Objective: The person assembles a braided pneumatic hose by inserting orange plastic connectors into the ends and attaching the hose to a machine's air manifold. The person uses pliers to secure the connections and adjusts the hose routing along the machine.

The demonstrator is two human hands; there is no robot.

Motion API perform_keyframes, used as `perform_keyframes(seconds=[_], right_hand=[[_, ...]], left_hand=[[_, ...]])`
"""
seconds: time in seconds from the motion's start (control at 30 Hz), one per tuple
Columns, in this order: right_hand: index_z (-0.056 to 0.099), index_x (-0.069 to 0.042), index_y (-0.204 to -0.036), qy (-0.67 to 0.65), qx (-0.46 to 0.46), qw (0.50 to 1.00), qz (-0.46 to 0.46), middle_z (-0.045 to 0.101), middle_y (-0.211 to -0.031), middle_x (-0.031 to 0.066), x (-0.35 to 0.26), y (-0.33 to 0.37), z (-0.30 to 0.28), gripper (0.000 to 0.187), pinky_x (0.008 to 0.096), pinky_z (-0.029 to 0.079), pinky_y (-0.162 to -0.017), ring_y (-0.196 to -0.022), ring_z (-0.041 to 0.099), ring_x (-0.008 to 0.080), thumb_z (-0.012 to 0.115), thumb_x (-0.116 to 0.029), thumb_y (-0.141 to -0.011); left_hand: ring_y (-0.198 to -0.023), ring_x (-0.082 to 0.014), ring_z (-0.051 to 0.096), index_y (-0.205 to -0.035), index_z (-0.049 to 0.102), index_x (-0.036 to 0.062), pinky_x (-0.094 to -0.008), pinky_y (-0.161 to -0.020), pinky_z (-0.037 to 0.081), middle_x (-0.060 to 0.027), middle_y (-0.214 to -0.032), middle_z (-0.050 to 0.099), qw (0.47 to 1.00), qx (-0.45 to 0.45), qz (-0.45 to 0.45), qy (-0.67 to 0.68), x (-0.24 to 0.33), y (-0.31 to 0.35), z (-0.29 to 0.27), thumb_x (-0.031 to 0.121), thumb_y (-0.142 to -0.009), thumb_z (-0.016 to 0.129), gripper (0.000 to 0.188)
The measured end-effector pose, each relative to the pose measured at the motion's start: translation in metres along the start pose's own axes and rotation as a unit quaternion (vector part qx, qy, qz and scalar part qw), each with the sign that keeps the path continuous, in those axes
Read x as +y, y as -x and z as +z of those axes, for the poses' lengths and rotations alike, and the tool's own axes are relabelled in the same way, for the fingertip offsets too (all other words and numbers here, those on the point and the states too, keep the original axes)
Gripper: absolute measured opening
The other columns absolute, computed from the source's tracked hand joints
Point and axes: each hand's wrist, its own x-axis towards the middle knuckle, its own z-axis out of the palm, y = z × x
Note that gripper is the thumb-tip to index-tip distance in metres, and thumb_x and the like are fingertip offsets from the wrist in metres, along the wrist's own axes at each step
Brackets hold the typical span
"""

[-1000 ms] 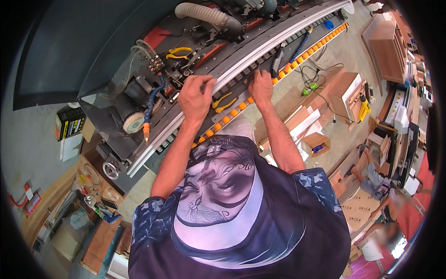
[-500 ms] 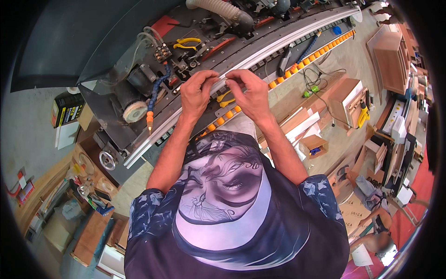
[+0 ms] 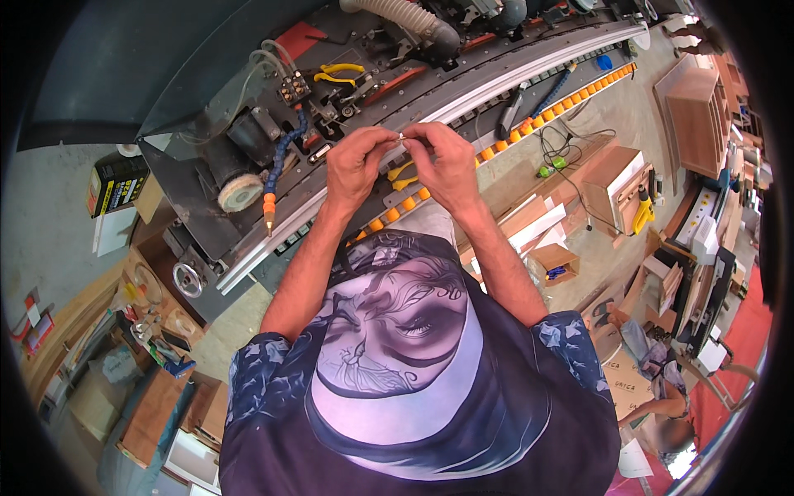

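Observation:
Over the pale metal rail (image 3: 475,91) of a machine, my two hands meet fingertip to fingertip. My left hand (image 3: 351,169) pinches with thumb and forefinger at one side of a small, light, shiny piece (image 3: 401,137). From the other side my right hand (image 3: 447,169) pinches at the same piece. Its kind is too small to make out, and the fingers cover most of it. Yellow-handled pliers (image 3: 337,69) lie on the machine bed beyond my left hand. Another yellow-handled tool (image 3: 402,176) lies between my wrists, partly hidden by my right hand.
Left of my hands hang a blue segmented hose (image 3: 281,157) and a round buffing wheel (image 3: 241,192). Orange rollers (image 3: 546,108) line the machine's near edge. Wooden cabinets (image 3: 696,114), a cable (image 3: 571,153) and a yellow tool (image 3: 643,211) stand right. Another person (image 3: 662,405) is at lower right.
My fingertips have shifted slightly, and the small shiny piece now shows between them. The view has moved a little; both hands stay over the rail.

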Motion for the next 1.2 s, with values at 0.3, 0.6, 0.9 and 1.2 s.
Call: perform_keyframes(seconds=[0.3, 0.6, 0.9, 1.2], right_hand=[[0.072, 0.000, -0.099, 0.025, -0.003, 1.000, -0.001, 0.073, -0.091, 0.0145, 0.007, 0.006, 0.000, 0.009, 0.0392, 0.058, -0.072, -0.082, 0.073, 0.0317, 0.072, -0.001, -0.090], [0.074, -0.001, -0.097, 0.059, -0.008, 0.998, -0.005, 0.073, -0.089, 0.0142, 0.017, 0.011, 0.003, 0.008, 0.0378, 0.058, -0.069, -0.078, 0.073, 0.0297, 0.074, -0.002, -0.089], [0.072, -0.001, -0.094, 0.052, -0.016, 0.998, 0.005, 0.071, -0.087, 0.0150, 0.016, 0.008, 0.003, 0.006, 0.0424, 0.056, -0.072, -0.081, 0.071, 0.0349, 0.072, -0.003, -0.089], [0.074, 0.000, -0.101, -0.025, -0.005, 0.997, 0.068, 0.074, -0.092, 0.0163, 0.017, 0.010, 0.003, 0.011, 0.0392, 0.057, -0.071, -0.081, 0.074, 0.0328, 0.073, -0.004, -0.091]], left_hand=[[-0.082, -0.0268, 0.072, -0.102, 0.079, 0.0087, -0.0360, -0.070, 0.056, -0.0073, -0.092, 0.074, 0.998, 0.013, 0.038, -0.041, -0.006, 0.004, 0.006, 0.002, -0.086, 0.080, 0.017], [-0.081, -0.0271, 0.069, -0.098, 0.079, 0.0081, -0.0380, -0.069, 0.054, -0.0065, -0.090, 0.072, 0.995, 0.007, 0.067, -0.070, -0.009, 0.004, 0.007, 0.001, -0.083, 0.080, 0.017], [-0.081, -0.0273, 0.069, -0.098, 0.079, 0.0083, -0.0383, -0.070, 0.055, -0.0064, -0.090, 0.072, 0.993, 0.003, 0.078, -0.086, -0.010, 0.003, 0.006, 0.003, -0.083, 0.080, 0.017], [-0.083, -0.0258, 0.073, -0.099, 0.079, 0.0054, -0.0352, -0.072, 0.057, -0.0084, -0.092, 0.075, 0.994, 0.002, 0.066, -0.091, -0.007, 0.004, 0.006, 0.001, -0.084, 0.080, 0.016]])
